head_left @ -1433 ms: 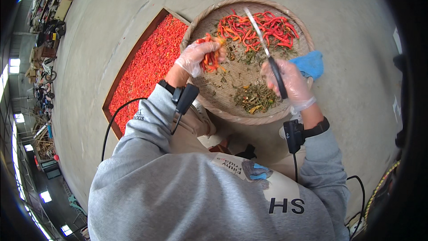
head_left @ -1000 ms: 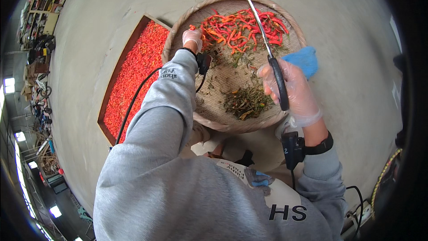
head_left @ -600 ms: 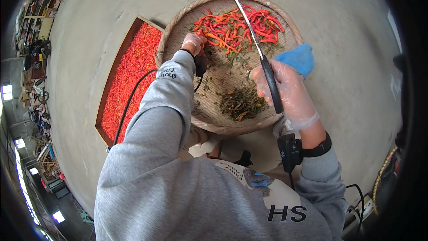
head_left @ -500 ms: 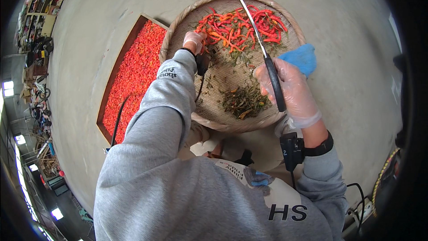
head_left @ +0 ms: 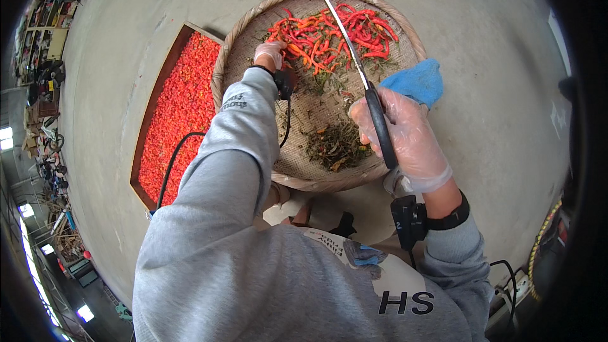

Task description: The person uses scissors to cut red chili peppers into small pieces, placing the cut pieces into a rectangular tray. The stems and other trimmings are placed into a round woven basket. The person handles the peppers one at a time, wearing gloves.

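A round woven basket (head_left: 291,114) holds a heap of long red chilli peppers (head_left: 373,31) at its far side and a pile of green-brown stems and trimmings (head_left: 339,145) at its near side. My left hand (head_left: 271,53), in a clear plastic glove, is at the left edge of the heap. Its fingers are closed around red chilli peppers, with the fingertips partly hidden. My right hand (head_left: 405,130), also gloved, grips black-handled scissors (head_left: 381,128) above the basket's right side. Their long silver blades point away over the heap; seen edge-on, their gap is hidden.
Left of the basket, a wooden tray (head_left: 140,128) is full of finely cut red chilli. A blue cloth (head_left: 417,82) lies over the basket's right rim. A black cable (head_left: 172,163) curves beside my left arm. Shelves and clutter (head_left: 54,95) line the far left wall.
The whole view has shifted, so basket and tray appear slightly further left. Both hands keep nearly the same places over the basket, and the scissors still point at the heap.
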A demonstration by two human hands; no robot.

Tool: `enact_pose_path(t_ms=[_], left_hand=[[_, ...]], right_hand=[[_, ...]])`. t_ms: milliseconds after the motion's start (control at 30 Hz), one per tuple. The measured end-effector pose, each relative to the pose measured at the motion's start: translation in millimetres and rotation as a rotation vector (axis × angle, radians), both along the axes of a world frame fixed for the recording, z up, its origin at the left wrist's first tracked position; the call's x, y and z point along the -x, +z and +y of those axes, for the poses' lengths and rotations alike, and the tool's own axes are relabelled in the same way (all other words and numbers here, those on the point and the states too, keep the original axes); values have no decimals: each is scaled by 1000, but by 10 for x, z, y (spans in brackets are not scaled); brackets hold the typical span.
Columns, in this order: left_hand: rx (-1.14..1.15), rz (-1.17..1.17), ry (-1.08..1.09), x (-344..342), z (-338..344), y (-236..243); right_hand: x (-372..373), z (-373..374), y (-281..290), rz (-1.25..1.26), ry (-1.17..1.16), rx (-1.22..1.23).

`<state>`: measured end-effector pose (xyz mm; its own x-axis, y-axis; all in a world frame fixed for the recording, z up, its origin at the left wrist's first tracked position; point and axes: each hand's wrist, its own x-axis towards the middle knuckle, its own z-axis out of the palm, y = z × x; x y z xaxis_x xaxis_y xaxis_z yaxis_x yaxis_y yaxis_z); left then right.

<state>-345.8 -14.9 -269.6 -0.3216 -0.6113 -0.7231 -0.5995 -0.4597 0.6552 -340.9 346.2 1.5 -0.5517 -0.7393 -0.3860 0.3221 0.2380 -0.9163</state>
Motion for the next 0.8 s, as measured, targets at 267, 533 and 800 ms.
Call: enact_pose_path(t_ms=[267,533,800], left_hand=[[-151,476,-199,-315,282,1404],[-212,637,-297,-600,1074,2609],[-100,718,-353,-964,1584,2970]], right_hand=[[31,-72,-2,1,-40,78],[101,-348,-182,66,-341,283],[167,-344,-142,190,-321,435]])
